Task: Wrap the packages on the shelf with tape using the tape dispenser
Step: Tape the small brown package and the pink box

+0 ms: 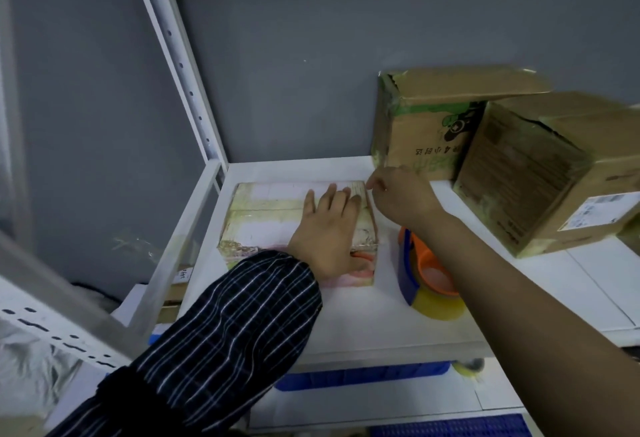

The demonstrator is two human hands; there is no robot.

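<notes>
White shelf [346,319]: left hand [329,225] lies flat, fingers spread, on the flat package [270,218]; right hand [398,194] pinches tape at its corner. Next, grab the tape dispenser [426,274].

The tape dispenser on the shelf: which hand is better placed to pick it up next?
Probably the right hand. Its forearm passes directly over the tape dispenser, and its fingers only pinch at the flat package's far corner. The left hand lies flat on that package, steadying it.

Left sleeve [221,332] dark navy w/ thin white plaid lines, right forearm [519,298] bare, prob. rolled up
</notes>
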